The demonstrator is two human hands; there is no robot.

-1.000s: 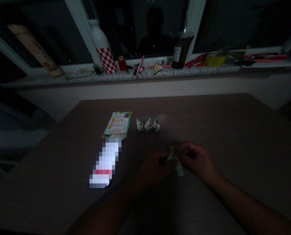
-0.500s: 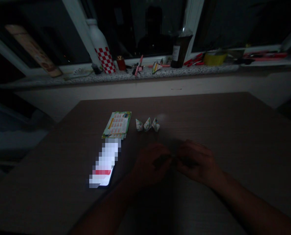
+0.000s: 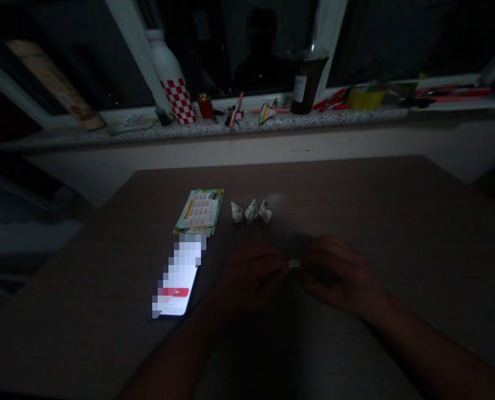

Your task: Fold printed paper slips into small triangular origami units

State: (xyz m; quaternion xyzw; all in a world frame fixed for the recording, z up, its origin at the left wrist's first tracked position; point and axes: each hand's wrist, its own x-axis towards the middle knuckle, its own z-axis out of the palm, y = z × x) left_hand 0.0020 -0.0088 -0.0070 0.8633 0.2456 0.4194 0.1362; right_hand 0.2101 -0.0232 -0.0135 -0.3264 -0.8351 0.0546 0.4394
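Note:
Between my two hands a small pale strip, which looks like folded paper (image 3: 294, 264), shows in the dim light; most of it is hidden by fingers. My left hand (image 3: 255, 275) is closed, pinching its left end. Closed on the right end are the curled fingers of my right hand (image 3: 339, 272). Beyond them, three small folded paper shapes (image 3: 251, 211) stand in a row on the table. To their left lies a stack of printed cards (image 3: 199, 211), green-edged with calendar-like grids. Nearer me, left of my left hand, rests a phone (image 3: 178, 278) with its screen lit.
The brown table (image 3: 389, 211) reaches to a wall under a granite windowsill (image 3: 126, 136). Along the sill stand a white and red checked bottle (image 3: 174, 83), a small red jar (image 3: 205, 105), a dark labelled cup (image 3: 308, 86) and a yellow tape roll (image 3: 366, 100).
My left hand has shifted slightly left, opening a gap between the hands. More of the pale paper now shows there. The things on the table stay where they were.

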